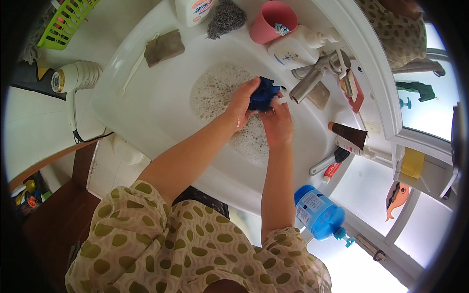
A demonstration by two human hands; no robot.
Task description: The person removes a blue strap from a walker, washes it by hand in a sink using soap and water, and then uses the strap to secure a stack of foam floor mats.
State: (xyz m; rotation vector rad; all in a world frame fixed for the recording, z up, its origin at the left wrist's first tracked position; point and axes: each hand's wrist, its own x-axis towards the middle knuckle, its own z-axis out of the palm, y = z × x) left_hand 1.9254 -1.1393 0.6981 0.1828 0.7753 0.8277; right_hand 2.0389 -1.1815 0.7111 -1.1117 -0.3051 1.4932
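A bunched dark blue cloth (262, 95) is held between both hands above the basin, just beside the faucet spout. My left hand (242, 99) grips it from the left, thumb along its upper edge. On the other side, my right hand (277, 122) has its fingers against the cloth's lower right part. Below them, foamy water (216, 89) covers the bottom of the white washbasin (157, 110). The metal faucet (311, 80) points toward the cloth; a pale streak at the right fingers may be water, but blur hides this.
Along the rim stand a pink cup (265, 25), a white pump bottle (293, 49), a grey scrubbing cloth (227, 18) and a brown soap bar (165, 47). A blue pump bottle (320, 212) is at the right front. A hair dryer (75, 77) hangs at left.
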